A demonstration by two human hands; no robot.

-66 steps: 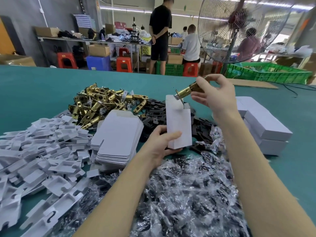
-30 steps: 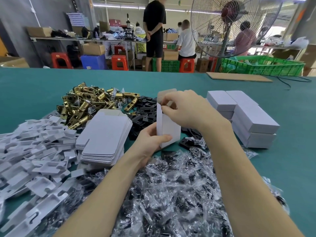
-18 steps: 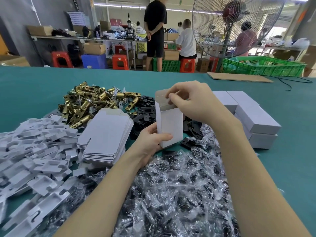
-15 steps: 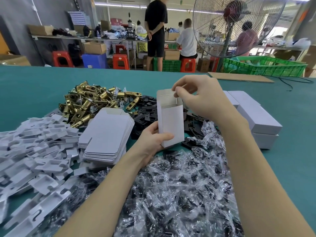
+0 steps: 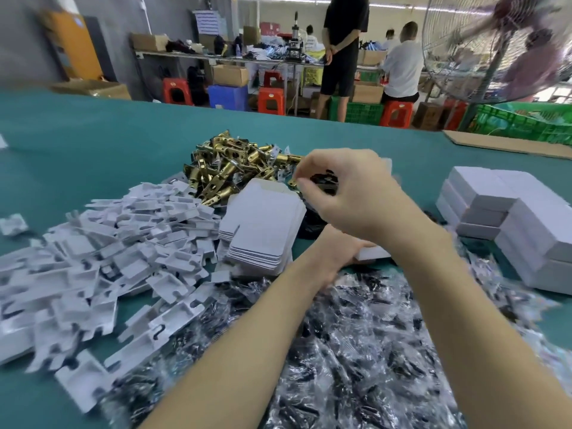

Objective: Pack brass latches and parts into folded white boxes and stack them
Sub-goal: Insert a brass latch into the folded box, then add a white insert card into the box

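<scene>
Right hand (image 5: 356, 193) — centre frame, fingers curled, pinching a small black part (image 5: 325, 182) beside the brass latches (image 5: 235, 168). Left hand (image 5: 337, 246) — below it, mostly hidden, gripping a white box (image 5: 373, 252) low on the green tabletop (image 5: 93, 144). Flat box blanks (image 5: 263, 221) left of centre; white inserts (image 5: 108, 243) far left; bagged parts (image 5: 356, 351) lower centre; stacked boxes (image 5: 510, 218) right.

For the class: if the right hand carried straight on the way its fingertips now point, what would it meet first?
Most likely the black parts just under the right hand's fingertips, then the brass latches beyond; blur hides whether it already touches them.
</scene>
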